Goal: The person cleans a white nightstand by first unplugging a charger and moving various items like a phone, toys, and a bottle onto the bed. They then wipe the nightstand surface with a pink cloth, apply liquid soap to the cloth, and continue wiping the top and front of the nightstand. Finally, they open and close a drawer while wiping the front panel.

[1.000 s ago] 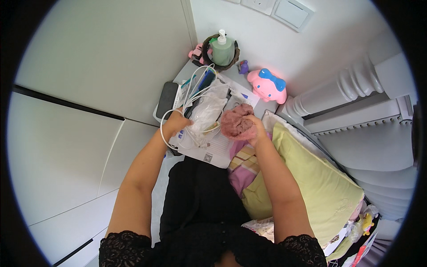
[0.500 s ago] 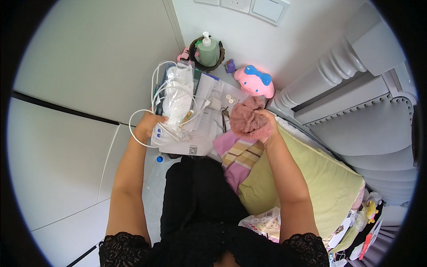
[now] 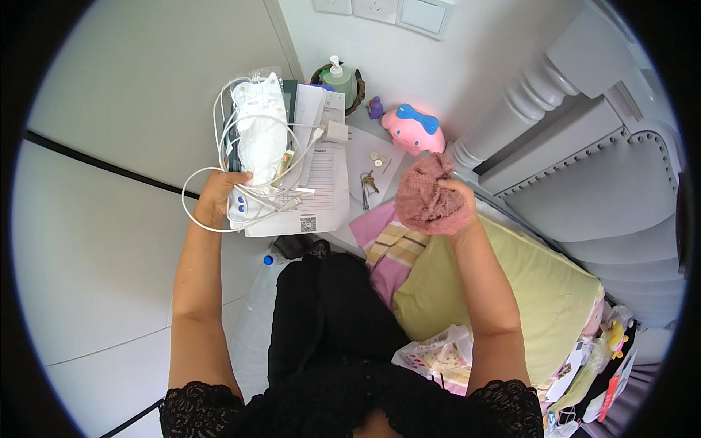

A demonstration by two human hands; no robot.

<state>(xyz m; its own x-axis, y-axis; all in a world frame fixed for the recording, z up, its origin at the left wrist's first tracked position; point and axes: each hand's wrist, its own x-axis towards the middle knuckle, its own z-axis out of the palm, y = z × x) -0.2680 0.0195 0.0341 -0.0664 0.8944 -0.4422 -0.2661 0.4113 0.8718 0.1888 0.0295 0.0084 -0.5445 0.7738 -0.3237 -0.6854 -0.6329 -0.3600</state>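
Observation:
My left hand (image 3: 219, 193) grips the left edge of a stack of papers (image 3: 325, 215), its thumb on top. Piled on the stack are a white item in clear plastic wrap (image 3: 261, 120), a looped white charging cable (image 3: 183, 197) and a white charger plug (image 3: 336, 132). The stack is held up over the left part of a small bedside table (image 3: 358, 157). On the right, my right hand (image 3: 461, 208) is closed around a fluffy dusty-pink cloth (image 3: 422, 197), above the corner of the bed. Between the hands, keys (image 3: 367, 187) and several coins (image 3: 377, 159) lie on the tabletop.
At the table's back stand a green pump bottle (image 3: 338, 82) in a dark basket, a small purple figure (image 3: 375, 108) and a pink toy with a blue bow (image 3: 413, 130). A green pillow (image 3: 511, 292) and grey headboard (image 3: 599, 190) flank the right. A pale cabinet (image 3: 95, 219) stands left.
My left hand has moved the stack left and slightly up, uncovering more of the tabletop. My right hand has shifted a little right with the cloth.

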